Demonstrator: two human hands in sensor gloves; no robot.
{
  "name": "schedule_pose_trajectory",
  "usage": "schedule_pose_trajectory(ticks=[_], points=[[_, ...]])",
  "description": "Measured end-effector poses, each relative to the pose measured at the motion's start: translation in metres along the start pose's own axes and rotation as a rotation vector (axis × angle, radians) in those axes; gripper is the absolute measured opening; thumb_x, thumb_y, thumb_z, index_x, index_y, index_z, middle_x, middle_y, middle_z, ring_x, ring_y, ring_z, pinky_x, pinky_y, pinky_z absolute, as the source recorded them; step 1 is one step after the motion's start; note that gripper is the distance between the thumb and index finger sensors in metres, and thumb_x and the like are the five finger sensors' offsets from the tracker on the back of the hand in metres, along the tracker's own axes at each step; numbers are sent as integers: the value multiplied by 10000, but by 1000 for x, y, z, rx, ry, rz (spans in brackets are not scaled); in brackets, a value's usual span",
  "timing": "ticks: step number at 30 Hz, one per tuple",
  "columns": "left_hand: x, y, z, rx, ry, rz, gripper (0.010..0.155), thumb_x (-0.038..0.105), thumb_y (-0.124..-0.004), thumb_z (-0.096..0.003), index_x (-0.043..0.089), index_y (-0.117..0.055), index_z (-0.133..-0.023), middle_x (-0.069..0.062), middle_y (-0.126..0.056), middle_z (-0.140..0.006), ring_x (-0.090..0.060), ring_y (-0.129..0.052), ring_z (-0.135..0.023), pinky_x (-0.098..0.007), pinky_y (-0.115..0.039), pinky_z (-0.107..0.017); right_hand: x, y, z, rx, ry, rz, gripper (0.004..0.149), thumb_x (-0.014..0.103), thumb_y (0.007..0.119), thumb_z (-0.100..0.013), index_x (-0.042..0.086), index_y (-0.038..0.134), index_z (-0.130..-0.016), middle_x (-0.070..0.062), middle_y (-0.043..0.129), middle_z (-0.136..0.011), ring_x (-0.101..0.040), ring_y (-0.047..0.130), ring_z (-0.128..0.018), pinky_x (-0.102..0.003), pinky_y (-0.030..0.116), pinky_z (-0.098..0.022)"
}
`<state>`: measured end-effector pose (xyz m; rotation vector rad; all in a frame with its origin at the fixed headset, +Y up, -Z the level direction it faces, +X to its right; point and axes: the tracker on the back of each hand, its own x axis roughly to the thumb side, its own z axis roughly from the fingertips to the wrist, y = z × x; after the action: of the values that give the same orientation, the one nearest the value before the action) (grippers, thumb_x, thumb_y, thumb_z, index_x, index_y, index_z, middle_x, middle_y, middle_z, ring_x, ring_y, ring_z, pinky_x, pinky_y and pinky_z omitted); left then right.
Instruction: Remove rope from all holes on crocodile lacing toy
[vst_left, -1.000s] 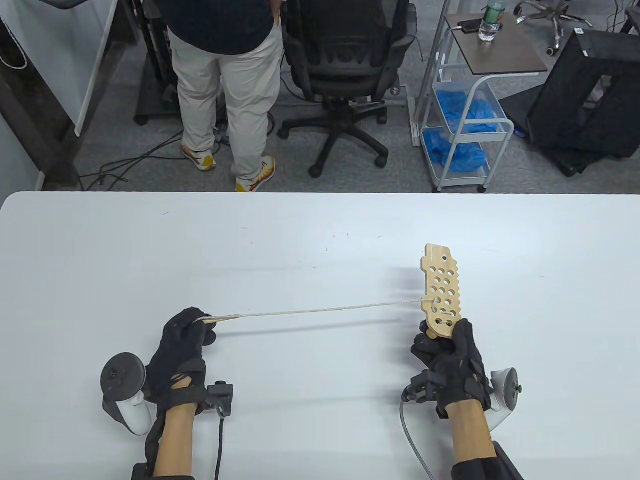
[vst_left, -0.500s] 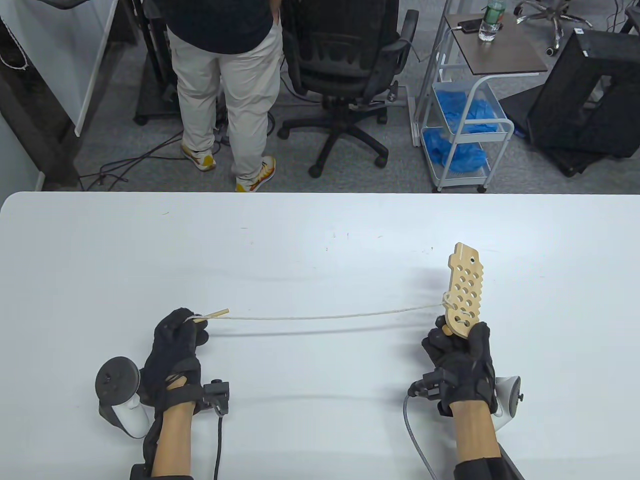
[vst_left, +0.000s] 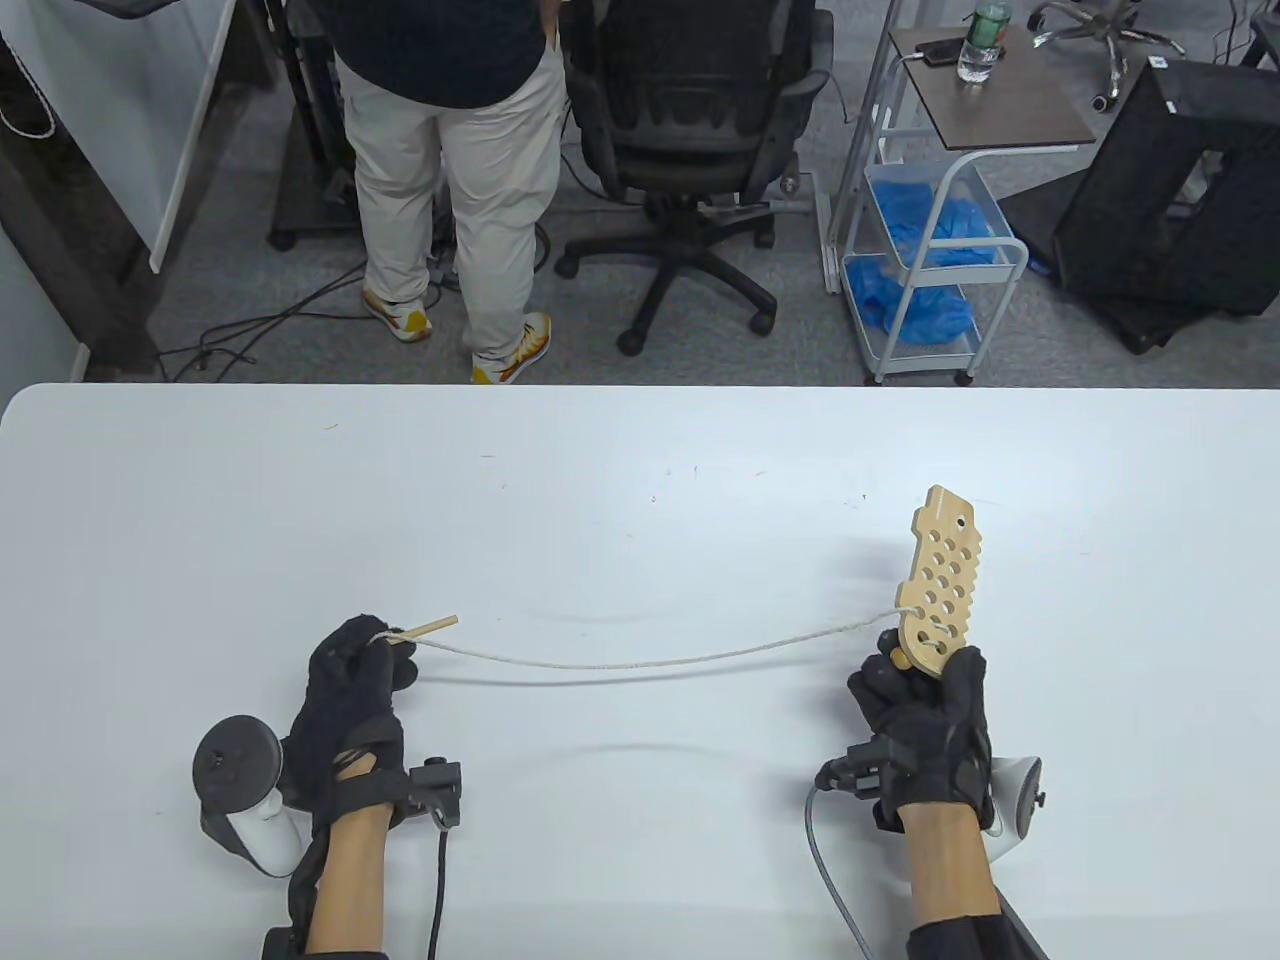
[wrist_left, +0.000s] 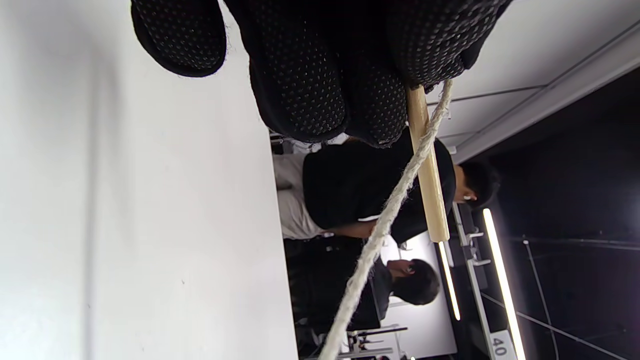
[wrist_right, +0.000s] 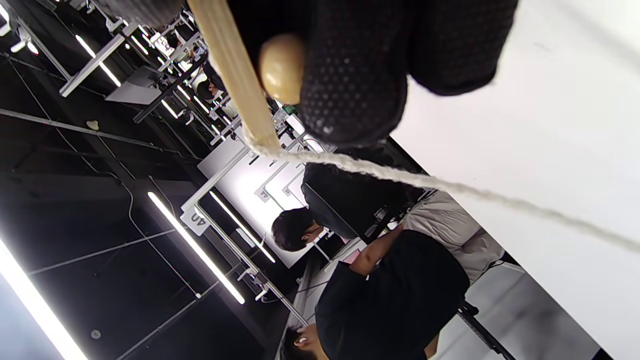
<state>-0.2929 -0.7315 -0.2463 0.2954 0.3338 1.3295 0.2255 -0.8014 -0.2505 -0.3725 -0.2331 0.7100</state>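
Note:
My right hand (vst_left: 925, 705) grips the lower end of the wooden crocodile board (vst_left: 943, 584) and holds it upright above the table, its many holes facing the camera. A pale rope (vst_left: 650, 661) leaves the board's left edge low down and sags across to my left hand (vst_left: 360, 675). My left hand pinches the rope's wooden needle tip (vst_left: 425, 628), which sticks out to the right. In the left wrist view the needle (wrist_left: 426, 165) and rope (wrist_left: 380, 230) hang from my fingers. In the right wrist view the board's edge (wrist_right: 235, 75) and rope (wrist_right: 425, 182) show under my fingers.
The white table (vst_left: 640, 480) spreads around both hands. Beyond its far edge stand a person (vst_left: 450, 170), an office chair (vst_left: 690, 130) and a cart with blue bags (vst_left: 925, 250).
The rope has gone from taut to sagging. My right hand moved the board to the right and turned it a little. My left hand shifted slightly left, then stayed put.

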Motion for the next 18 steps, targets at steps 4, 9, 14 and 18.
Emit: schedule_pose_trajectory(ticks=[4, 9, 14, 18], points=[[6, -10, 3, -17, -51, -49, 423, 384, -793, -513, 388, -765, -935, 67, -997, -769, -139, -979, -648, -551, -735, -656, -6, 8, 3, 36, -3, 78, 517, 453, 674, -518, 45, 718, -832, -229, 825, -811, -311, 961, -486, -567, 772, -458], [24, -31, 12, -77, -197, -208, 420, 380, -809, -494, 378, -804, -914, 52, -1019, -741, -155, -991, -624, -562, -743, -640, -19, 23, 10, 128, 20, 244, 518, 442, 691, -510, 22, 745, -809, -249, 849, -774, -321, 971, -447, -576, 779, -427], [39, -56, 26, -151, -345, -344, 418, 378, -821, -482, 376, -826, -899, 47, -1032, -722, -162, -999, -610, -571, -748, -631, -35, 40, 21, 241, 49, 428, 520, 425, 714, -500, -8, 771, -782, -277, 870, -734, -338, 978, -407, -589, 782, -398], [50, -73, 40, -202, -449, -413, 417, 374, -830, -472, 367, -843, -889, 38, -1041, -705, -170, -1004, -597, -581, -749, -624, -49, 54, 32, 314, 45, 569, 519, 416, 726, -488, -23, 793, -758, -288, 890, -701, -342, 987, -372, -593, 789, -371]])
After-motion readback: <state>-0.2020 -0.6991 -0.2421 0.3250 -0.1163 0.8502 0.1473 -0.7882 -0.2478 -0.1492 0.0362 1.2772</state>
